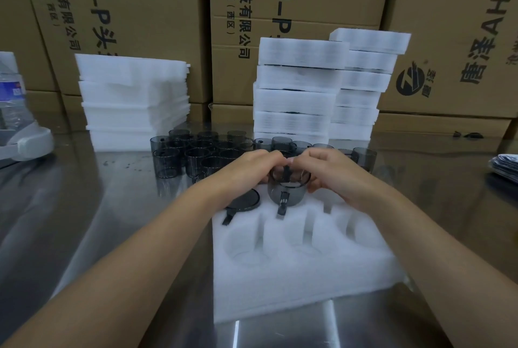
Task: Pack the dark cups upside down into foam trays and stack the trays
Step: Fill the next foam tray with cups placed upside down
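One cup [290, 179] btwn L hand [246, 167], R hand [332, 175]

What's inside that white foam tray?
One dark cup sits upside down far-left; left hand and right hand hold a second cup in the next pocket. Near pockets look empty; the far-right is covered.

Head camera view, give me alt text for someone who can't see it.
The left hand and right hand together hold a dark cup over the far row of a white foam tray on a metal table. Another cup sits bottom-up in the pocket to its left. Loose cups, stacked foam trays and cardboard boxes stand behind.
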The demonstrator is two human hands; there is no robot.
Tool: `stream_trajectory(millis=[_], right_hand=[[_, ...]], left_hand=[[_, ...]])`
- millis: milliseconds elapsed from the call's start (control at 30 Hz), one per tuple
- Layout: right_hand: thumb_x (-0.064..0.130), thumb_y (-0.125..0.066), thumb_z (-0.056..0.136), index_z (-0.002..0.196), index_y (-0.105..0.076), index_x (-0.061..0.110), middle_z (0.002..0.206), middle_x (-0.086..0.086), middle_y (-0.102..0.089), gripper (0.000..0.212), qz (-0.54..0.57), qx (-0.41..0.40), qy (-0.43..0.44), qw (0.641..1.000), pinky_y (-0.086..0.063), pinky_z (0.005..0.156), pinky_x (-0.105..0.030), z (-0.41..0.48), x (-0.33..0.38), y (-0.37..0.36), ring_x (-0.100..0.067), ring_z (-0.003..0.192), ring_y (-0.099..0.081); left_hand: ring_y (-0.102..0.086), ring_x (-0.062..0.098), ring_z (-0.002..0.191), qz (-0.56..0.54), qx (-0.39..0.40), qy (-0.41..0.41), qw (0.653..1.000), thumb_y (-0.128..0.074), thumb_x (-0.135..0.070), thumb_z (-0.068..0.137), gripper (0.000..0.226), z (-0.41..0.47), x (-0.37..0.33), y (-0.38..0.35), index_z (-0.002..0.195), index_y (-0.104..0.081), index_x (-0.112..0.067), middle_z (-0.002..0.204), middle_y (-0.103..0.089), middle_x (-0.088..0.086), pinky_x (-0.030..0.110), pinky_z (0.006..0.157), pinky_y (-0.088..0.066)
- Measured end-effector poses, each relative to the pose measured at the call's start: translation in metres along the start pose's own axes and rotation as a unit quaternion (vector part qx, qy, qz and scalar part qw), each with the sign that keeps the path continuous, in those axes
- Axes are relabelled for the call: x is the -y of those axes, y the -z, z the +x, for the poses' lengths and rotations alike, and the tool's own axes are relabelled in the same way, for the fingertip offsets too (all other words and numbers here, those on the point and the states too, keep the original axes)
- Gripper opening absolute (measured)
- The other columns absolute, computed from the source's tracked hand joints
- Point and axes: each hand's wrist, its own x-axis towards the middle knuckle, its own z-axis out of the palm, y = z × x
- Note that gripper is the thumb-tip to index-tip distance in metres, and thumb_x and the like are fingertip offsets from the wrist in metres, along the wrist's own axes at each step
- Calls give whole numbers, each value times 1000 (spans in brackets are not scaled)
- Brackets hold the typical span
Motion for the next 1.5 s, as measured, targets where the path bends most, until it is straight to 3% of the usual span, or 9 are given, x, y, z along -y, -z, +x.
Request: stream_trajectory(millis=[67, 200, 333, 500, 767, 933, 1200, 1367, 1500], right_hand=[[36, -67, 80, 68, -56, 16, 75, -2, -60, 26, -24, 9, -3, 1000, -44, 63, -23, -1, 0, 0, -8, 64, -54], [43, -69, 69, 71, -61, 11, 73, -2, -62, 32, -59, 15, -17, 998, -44, 67, -27, -2, 2, 0, -13, 70, -55], [60, -63, 50, 67, -61, 15, 68, 0, -58, 48, -108, -3, -35, 994, -40, 66, -28, -4, 4, 0, -12, 65, -49], [77, -61, 55, 93, -61, -6, 74, -5, -48, 91, -148, -23, -34, 988, -34, 64, -29, -1, 1, 0, -16, 64, -41], [60, -64, 79, 54, -62, 24, 48, 7, -41, 44, -192, -1, -19, 981, -31, 39, -17, -2, 1, -2, -5, 38, -33], [43, -71, 81, 72, -63, 23, 56, 13, -55, 23, -242, 3, 2, 970, -39, 38, -16, 0, 1, -8, -2, 43, -49], [36, -73, 80, 81, -58, 20, 71, 7, -56, 22, -268, 0, -3, 963, -37, 33, -15, -2, 2, -13, -14, 53, -52], [44, -71, 81, 76, -60, 19, 64, 7, -51, 28, -228, 2, -9, 974, -38, 36, -17, -4, 2, -10, -2, 38, -46], [45, -55, 92, 84, -65, 17, 76, 6, -62, 31, -165, -109, -30, 980, -43, 56, -24, -1, 4, -2, -13, 71, -58]], left_hand=[[-53, -3, 67, 7, 7, -1, 1000, -52, -57, 63, 40, 0, 1, 1, 83, -68, -26, 72, -62, -20, 22, 68, -36], [-57, 5, 82, 30, 14, -9, 999, -53, -50, 67, 42, 1, 3, 2, 87, -72, -18, 95, -69, 0, 22, 72, -39], [-62, 1, 88, 29, 19, -7, 999, -61, -44, 80, 28, 2, 6, 7, 86, -77, -22, 90, -73, -10, 20, 76, -42], [-65, 11, 99, 41, 33, 7, 999, -69, -41, 81, 21, 1, 6, 15, 85, -79, -23, 94, -75, -4, 27, 94, -46], [-57, -12, 97, 87, 75, -16, 993, -69, -45, 82, 7, 0, 4, 17, 85, -75, -44, 96, -70, -26, 11, 77, -36], [-60, -14, 79, 127, 95, -67, 985, -73, -38, 80, 8, 3, 7, 15, 87, -74, -43, 84, -71, -25, 10, 71, -42], [-55, -13, 58, 130, 85, -88, 984, -78, -29, 78, 12, 3, 8, 11, 84, -72, -37, 62, -64, -25, 2, 52, -37], [-60, -6, 85, 131, -11, -96, 987, -66, -21, 89, 14, 5, 12, 6, 93, -69, -34, 83, -66, -24, 10, 73, -42], [-58, 11, 108, 187, -70, -60, 978, -48, -5, 96, 31, 4, 12, 1, 111, -68, -23, 113, -67, -6, 21, 92, -42]])
